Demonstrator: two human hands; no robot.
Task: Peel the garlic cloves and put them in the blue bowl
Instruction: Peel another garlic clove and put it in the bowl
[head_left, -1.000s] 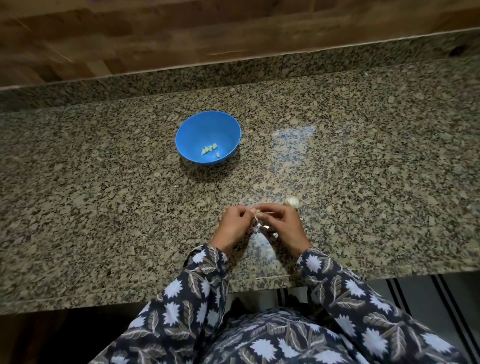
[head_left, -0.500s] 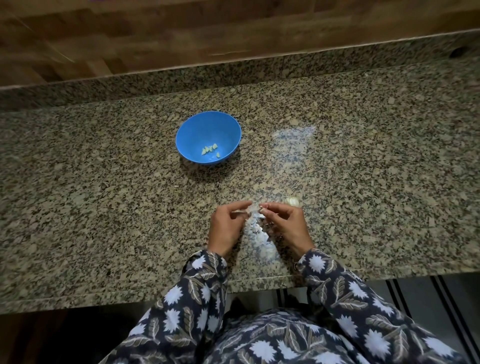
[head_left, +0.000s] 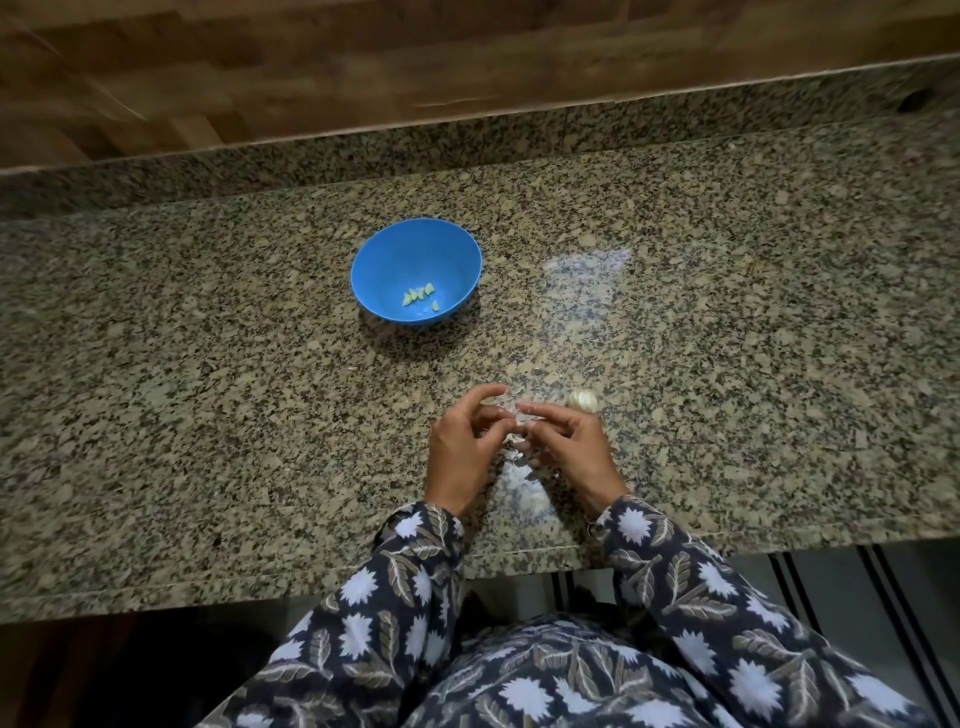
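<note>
On the speckled brown granite bench (head_left: 208, 415), the round blue plastic bowl (head_left: 387, 254) stands upright, and a few pale green peeled garlic cloves (head_left: 418, 295) lie in a loose cluster at its bottom. Nearer to you than the bowl and a little to its right, your left hand (head_left: 460, 452) hovers just over the bench with its fingers (head_left: 493, 391) curled in towards a small pale garlic clove (head_left: 521, 415); whether they actually grip it cannot be told. Your right hand (head_left: 569, 447), further right of the bowl, pinches that clove between thumb and fingertips, so the two hands nearly meet. Thin papery peel scraps (head_left: 519, 467) lie on the bench under and between your hands. Furthest right of the bowl, just beyond your right hand, a whitish unpeeled garlic chunk (head_left: 583, 400) rests on the bench.
</note>
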